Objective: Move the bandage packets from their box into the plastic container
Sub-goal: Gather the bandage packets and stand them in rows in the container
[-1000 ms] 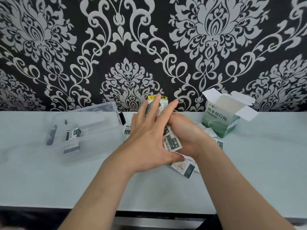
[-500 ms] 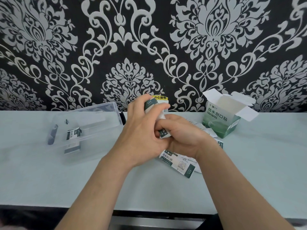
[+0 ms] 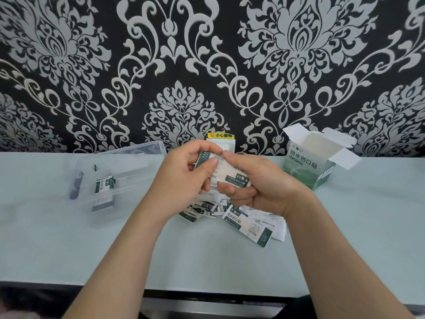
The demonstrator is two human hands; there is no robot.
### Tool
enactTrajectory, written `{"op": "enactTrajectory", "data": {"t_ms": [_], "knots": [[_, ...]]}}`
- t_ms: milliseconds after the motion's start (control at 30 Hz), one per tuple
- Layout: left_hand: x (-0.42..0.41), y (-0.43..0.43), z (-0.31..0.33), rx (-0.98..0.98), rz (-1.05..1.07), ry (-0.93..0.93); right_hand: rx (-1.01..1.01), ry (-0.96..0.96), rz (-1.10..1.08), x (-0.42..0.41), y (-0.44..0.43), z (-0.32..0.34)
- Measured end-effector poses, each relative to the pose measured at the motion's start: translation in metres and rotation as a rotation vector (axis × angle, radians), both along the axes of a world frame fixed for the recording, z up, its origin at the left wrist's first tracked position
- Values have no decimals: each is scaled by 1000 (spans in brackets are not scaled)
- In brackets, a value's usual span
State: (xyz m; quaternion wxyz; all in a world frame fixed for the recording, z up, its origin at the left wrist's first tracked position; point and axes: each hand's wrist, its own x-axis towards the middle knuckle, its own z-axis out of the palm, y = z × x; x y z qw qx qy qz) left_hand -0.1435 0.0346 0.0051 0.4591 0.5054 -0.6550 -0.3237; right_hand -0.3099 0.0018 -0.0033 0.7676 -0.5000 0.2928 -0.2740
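**Held packets** (image 3: pixel 222 172): small sheaf of white-and-green bandage packets, raised above the tabletop (image 3: pixel 345 226), between both hands. Exact count unclear from this angle, probably several.

**Left hand** (image 3: pixel 184 178): grip closed on the upper left end of the sheaf, thumb on the printed face, fingers curled behind.

**Right hand** (image 3: pixel 264 185): grip closed on the lower right end, thumb underneath, forefinger laid along the top edge.

**Position relative to grip:** spanning the two grips, each end tucked into a hand, the middle exposed between the thumbs. Held so, by judgement, for squaring loose packets into one tidy stack ahead of a single carry.

**Loose pile** (image 3: pixel 204 209): remaining packets, overlapping, flat on the tabletop directly beneath the hands. One larger packet (image 3: pixel 247 226) at the near right edge of the pile.

**Box** (image 3: pixel 305 166): green and white, open, flaps spread, tilted back, to the right of the hands. No packets visible in its mouth. Apparently tipped out for sorting by hand.

**Plastic container** (image 3: pixel 138 180): clear, to the left, just beside the left hand, well apart from the box. A few stored packets (image 3: pixel 104 184) already inside. Handy for a short leftward carry.

**Progress, by judgement:** early, with most packets outside the container.
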Motion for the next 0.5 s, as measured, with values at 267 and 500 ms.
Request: {"op": "enactTrajectory", "data": {"t_ms": [267, 500], "knots": [[1, 1, 5, -3, 174, 16, -530, 424, -371, 11, 7, 8], [4, 4, 15, 97, 48, 543, -198, -113, -316, 25, 12, 14]]}}
